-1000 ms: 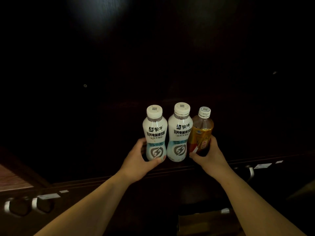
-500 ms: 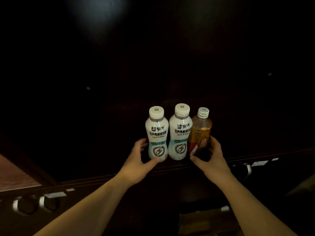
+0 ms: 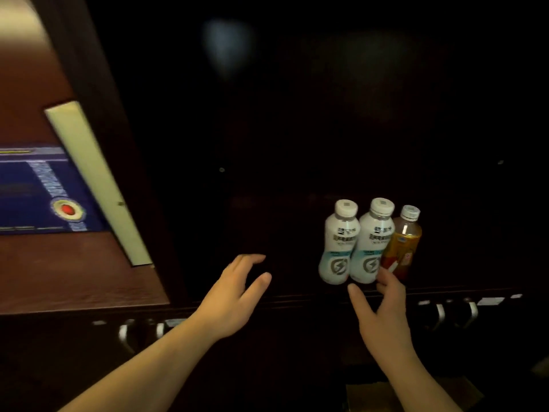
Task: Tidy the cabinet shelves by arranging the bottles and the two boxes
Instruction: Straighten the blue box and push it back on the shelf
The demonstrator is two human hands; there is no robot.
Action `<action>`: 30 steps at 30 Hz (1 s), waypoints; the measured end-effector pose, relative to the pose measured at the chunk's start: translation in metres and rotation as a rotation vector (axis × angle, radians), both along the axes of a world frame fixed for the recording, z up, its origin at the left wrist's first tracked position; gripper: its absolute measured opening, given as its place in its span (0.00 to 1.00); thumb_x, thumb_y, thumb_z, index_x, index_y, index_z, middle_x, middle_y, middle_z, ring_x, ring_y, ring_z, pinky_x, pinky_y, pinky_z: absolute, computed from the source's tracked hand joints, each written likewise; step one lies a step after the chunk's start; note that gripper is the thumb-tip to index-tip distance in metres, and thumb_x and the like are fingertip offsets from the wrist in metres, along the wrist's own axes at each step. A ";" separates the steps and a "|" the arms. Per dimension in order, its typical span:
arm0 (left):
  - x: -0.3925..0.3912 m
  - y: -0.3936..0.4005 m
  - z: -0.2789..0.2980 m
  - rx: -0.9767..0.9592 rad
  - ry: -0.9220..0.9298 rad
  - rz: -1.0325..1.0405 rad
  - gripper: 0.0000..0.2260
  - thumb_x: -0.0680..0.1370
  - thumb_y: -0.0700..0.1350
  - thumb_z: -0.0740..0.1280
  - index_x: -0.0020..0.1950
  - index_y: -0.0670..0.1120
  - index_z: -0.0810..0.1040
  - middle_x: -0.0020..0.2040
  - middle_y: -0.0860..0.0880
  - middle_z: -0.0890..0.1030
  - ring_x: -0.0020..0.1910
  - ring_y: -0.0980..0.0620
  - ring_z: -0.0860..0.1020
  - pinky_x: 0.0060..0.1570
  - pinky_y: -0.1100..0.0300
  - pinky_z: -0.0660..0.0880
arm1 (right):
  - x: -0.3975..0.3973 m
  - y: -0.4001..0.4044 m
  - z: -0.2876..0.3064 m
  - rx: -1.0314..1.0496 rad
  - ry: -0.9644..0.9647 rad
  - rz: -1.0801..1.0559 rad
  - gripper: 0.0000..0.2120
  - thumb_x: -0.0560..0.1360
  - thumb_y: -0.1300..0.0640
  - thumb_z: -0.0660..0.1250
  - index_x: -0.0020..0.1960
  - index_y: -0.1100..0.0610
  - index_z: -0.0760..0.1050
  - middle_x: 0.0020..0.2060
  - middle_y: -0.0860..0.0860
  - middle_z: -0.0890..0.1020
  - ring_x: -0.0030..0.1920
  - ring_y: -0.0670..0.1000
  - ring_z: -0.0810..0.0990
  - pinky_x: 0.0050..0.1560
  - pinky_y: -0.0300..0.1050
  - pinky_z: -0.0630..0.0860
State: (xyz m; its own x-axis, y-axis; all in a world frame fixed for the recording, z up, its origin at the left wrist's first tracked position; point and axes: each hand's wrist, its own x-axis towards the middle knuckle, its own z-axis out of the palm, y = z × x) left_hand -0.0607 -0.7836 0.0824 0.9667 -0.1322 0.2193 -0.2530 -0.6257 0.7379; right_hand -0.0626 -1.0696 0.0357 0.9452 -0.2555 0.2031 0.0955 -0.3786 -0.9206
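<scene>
Three bottles stand side by side near the front of a dark cabinet shelf (image 3: 297, 297): two white bottles (image 3: 338, 245) (image 3: 370, 243) with lightning logos, and an amber tea bottle (image 3: 401, 243) on their right. My right hand (image 3: 381, 313) is just in front of the tea bottle, fingers apart, holding nothing; whether a fingertip still touches it I cannot tell. My left hand (image 3: 234, 295) hovers open well left of the bottles, over bare shelf. A blue box (image 3: 38, 191) lies in the compartment to the left, partly cut off.
A dark vertical divider (image 3: 118, 162) with a pale edge strip (image 3: 95, 185) separates the left compartment from the dark one. Metal handles (image 3: 127, 331) (image 3: 439, 312) sit on the drawer fronts below the shelf. The back of the cabinet is too dark to see.
Both hands have let go of the bottles. My left hand has moved left, away from the white bottle. My view has swung left, bringing the left compartment and blue box into sight.
</scene>
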 end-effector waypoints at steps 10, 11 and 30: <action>-0.115 0.242 0.065 -0.167 -0.085 0.174 0.16 0.78 0.56 0.59 0.64 0.55 0.74 0.60 0.57 0.81 0.58 0.66 0.76 0.54 0.73 0.68 | -0.072 0.280 0.057 0.013 -0.162 0.295 0.41 0.66 0.25 0.60 0.74 0.41 0.59 0.69 0.41 0.67 0.69 0.41 0.66 0.61 0.40 0.64; -0.123 0.265 0.071 -0.160 -0.093 0.194 0.17 0.78 0.56 0.59 0.65 0.54 0.74 0.60 0.57 0.80 0.58 0.66 0.76 0.54 0.72 0.68 | -0.076 0.306 0.062 0.012 -0.184 0.306 0.42 0.67 0.24 0.60 0.75 0.42 0.60 0.69 0.42 0.67 0.69 0.41 0.66 0.62 0.40 0.64; -0.107 0.595 0.116 -0.400 -0.138 0.602 0.16 0.77 0.62 0.53 0.57 0.59 0.73 0.57 0.59 0.78 0.58 0.60 0.75 0.51 0.60 0.69 | 0.015 0.616 0.128 0.012 -0.203 0.465 0.26 0.77 0.44 0.68 0.71 0.47 0.64 0.66 0.49 0.70 0.65 0.49 0.71 0.60 0.46 0.69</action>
